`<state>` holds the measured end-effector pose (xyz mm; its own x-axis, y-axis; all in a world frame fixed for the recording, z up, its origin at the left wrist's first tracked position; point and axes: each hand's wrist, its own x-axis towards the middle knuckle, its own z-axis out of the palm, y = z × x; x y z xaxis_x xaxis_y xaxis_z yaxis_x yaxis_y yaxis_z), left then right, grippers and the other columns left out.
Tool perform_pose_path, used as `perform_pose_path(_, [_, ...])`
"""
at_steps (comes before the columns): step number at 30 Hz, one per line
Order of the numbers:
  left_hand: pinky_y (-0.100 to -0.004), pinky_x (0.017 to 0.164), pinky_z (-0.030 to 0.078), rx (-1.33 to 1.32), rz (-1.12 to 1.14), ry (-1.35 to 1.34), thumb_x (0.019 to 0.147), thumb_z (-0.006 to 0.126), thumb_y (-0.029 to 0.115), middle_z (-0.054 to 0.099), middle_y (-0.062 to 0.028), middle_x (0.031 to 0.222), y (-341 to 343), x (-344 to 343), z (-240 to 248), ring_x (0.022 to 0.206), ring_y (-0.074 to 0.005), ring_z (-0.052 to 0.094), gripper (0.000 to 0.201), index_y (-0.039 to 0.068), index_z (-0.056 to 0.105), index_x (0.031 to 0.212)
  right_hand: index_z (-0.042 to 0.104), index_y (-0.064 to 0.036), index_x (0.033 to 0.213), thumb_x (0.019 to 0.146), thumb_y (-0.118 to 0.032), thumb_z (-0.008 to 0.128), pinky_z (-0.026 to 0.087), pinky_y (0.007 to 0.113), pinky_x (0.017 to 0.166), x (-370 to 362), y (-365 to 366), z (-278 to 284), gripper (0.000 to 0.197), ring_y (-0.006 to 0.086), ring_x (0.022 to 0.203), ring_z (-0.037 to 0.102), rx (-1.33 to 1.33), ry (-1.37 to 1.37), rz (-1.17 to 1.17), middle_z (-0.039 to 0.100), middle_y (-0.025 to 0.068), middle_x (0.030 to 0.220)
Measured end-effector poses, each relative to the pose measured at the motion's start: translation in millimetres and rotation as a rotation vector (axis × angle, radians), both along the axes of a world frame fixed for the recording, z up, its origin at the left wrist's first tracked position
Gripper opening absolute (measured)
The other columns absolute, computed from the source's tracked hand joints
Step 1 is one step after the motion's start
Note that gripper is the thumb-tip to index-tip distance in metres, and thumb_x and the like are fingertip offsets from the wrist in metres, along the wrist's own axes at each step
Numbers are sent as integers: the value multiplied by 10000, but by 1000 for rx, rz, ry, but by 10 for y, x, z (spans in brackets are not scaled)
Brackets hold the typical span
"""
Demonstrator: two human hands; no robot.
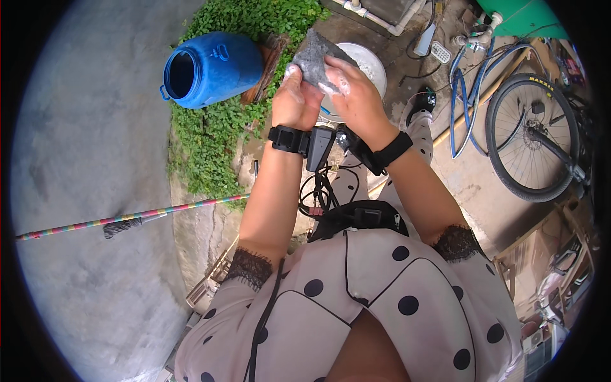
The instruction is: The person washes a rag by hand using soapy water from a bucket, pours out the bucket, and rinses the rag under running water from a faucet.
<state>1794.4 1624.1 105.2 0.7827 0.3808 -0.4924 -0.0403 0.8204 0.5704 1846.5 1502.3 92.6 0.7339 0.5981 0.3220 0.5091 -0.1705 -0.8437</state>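
Both hands hold a grey cloth (316, 56) with a rough, wet look, raised at the near left edge of a round white basin (380, 71). My left hand (296, 102) grips its near left side, thumb on top. My right hand (356, 95) lies over its near right part with fingers curled onto it. White suds cling to the fingers of each hand and to the cloth's near edge. Pale foam shows inside the basin, whose near part is hidden behind my hands and wrists. Black straps with small devices sit on both wrists.
A blue barrel (219, 69) lies on its side by green plants (210, 146) at the left. A striped pole (140, 214) stretches across the left. On the right are a blue hose (468, 108) and a bicycle wheel (533, 137). Cables dangle below my wrists.
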Motion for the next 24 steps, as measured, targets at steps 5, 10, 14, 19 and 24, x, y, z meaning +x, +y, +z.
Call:
perform_pose_path(5, [-432,930,386,0,-21,54,953,368,227,542,-125,1114,-76,54,87,1040,-254,510,297,3,463,1123,545,-56,1095,741,-77,547,462,380,805,-2,32,-151,355,328,983,541,-165,272,-151,495,128,1227])
perform_pose_path(10, [-415,924,385,-36,-6,22,955,351,255,539,-127,1126,-24,50,53,1028,-261,513,329,9,461,1144,512,-39,1140,764,-81,501,463,381,799,-96,13,-91,379,333,989,540,-68,117,0,475,146,1248])
perform_pose_path(14, [-402,904,397,-43,-28,-15,955,350,249,539,-113,1138,-83,62,100,1006,-248,520,324,13,460,1147,515,-67,1157,775,-105,490,463,379,797,-119,16,-73,385,333,976,544,-45,176,-26,464,126,1268])
perform_pose_path(19, [-384,885,407,-51,-58,-23,952,362,248,537,-114,1147,-15,3,41,1041,-249,510,317,23,459,1154,499,-92,1195,783,-121,494,465,381,796,-26,9,-39,414,334,974,546,-109,270,24,394,89,1342])
perform_pose_path(24, [-424,942,366,-52,-60,-29,948,368,261,523,-137,1160,-32,-2,92,1068,-280,488,322,23,459,1144,493,-96,1203,783,-144,496,479,389,752,-76,12,-94,423,338,917,573,34,266,-56,403,91,1336])
